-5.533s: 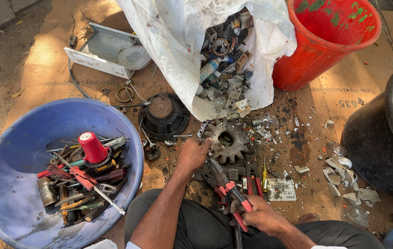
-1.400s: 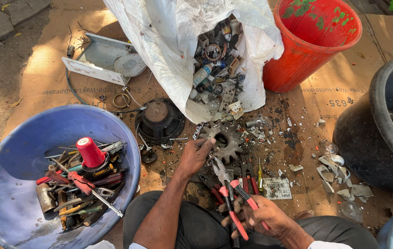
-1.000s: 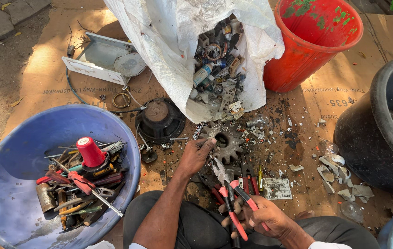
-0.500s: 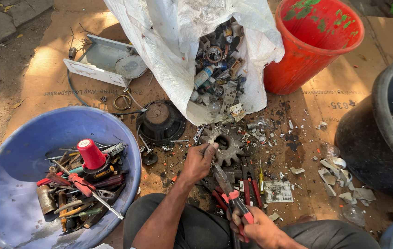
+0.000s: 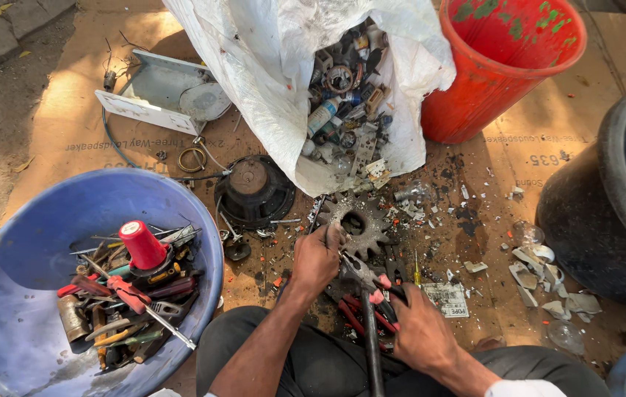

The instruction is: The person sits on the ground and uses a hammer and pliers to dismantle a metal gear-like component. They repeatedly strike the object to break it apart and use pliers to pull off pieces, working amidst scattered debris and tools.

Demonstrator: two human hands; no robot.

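Entry, near to far.

6 o'clock, nearest us: right hand (image 5: 419, 334), fingers clenched around the handles of red-handled pliers (image 5: 373, 305). A long dark bar (image 5: 370, 356) runs down beside them; we cannot tell whether it is also held.

Just above, left hand (image 5: 317, 257), fingers curled tight on something small at the plier head. The piece itself is hidden under the fingers.

Change against half a second ago: the two hands have drawn closer together and the plier head now meets the left fingers, so we judge that the piece is being gripped from both sides.

The worked piece lies at the 6 o'clock edge of a rusty toothed gear (image 5: 357, 220), on stained cardboard (image 5: 63, 125).

9 o'clock: blue plastic basin (image 5: 26, 228), smooth and scuffed, holding mixed hand tools and a red-capped can (image 5: 142, 245).

11 o'clock of the gear: round black loudspeaker (image 5: 254, 191).

12 o'clock: crinkled white sack (image 5: 254, 81) spilling metal scrap.

1 o'clock: red bucket (image 5: 489, 95), paint-flecked.

3 o'clock: black tub (image 5: 585, 213), with pale shards (image 5: 541, 265) beside it.
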